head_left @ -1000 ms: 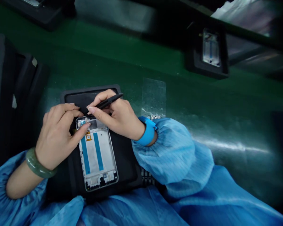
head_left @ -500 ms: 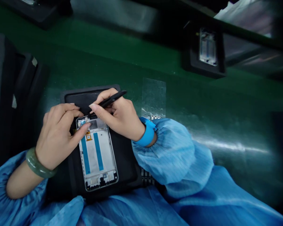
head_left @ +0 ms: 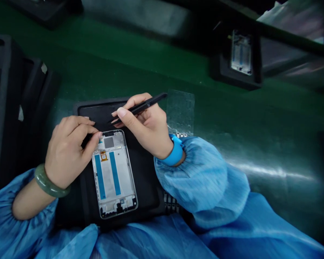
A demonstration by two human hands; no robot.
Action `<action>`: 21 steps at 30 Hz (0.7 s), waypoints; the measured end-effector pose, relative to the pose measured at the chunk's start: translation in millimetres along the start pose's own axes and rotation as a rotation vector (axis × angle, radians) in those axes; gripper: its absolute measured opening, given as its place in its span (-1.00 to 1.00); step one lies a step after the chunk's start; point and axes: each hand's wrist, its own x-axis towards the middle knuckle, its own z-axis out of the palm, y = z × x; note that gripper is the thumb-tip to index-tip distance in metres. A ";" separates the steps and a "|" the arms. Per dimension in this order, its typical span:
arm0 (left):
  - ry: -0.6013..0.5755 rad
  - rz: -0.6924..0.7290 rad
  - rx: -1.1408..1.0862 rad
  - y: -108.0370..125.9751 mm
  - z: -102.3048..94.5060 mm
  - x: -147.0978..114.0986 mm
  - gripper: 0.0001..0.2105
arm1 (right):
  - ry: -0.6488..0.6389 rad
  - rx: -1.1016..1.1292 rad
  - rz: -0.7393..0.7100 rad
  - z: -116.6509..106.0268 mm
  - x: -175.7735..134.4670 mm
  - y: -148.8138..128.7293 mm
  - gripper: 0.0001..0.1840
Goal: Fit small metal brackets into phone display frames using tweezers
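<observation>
A silver phone frame [head_left: 126, 180] with two blue strips and a small orange flex piece lies face-down on a black tray [head_left: 148, 196]. My left hand [head_left: 70, 147] has its thumb and index finger closed at the upper left corner of the frame, covering that corner; whether a small part is also between them is hidden. Pen-style, my right hand [head_left: 148, 126] grips black tweezers [head_left: 152, 100]. Their tips point left, just above the top edge of the frame and apart from it.
A clear plastic sheet [head_left: 180, 111] with small pieces along its lower edge lies to the right. Black trays [head_left: 5, 108] stand at the left, one with a phone frame in it. Another black holder [head_left: 224, 72] bears a phone frame [head_left: 241, 54] at the upper right.
My right hand has lifted the tweezers up and right, away from the top of the frame. My left thumb has drawn back from inside the frame to meet the index finger at its corner.
</observation>
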 end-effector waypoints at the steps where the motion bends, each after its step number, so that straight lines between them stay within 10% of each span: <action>1: -0.003 -0.004 0.000 0.2 -0.1 0.1 -0.94 | 0.004 0.006 -0.002 0.1 0.0 -0.2 -0.72; 21: 0.025 -0.138 -0.214 3.7 -10.2 -6.5 -0.72 | 0.087 0.107 0.073 2.6 1.9 -7.8 -0.76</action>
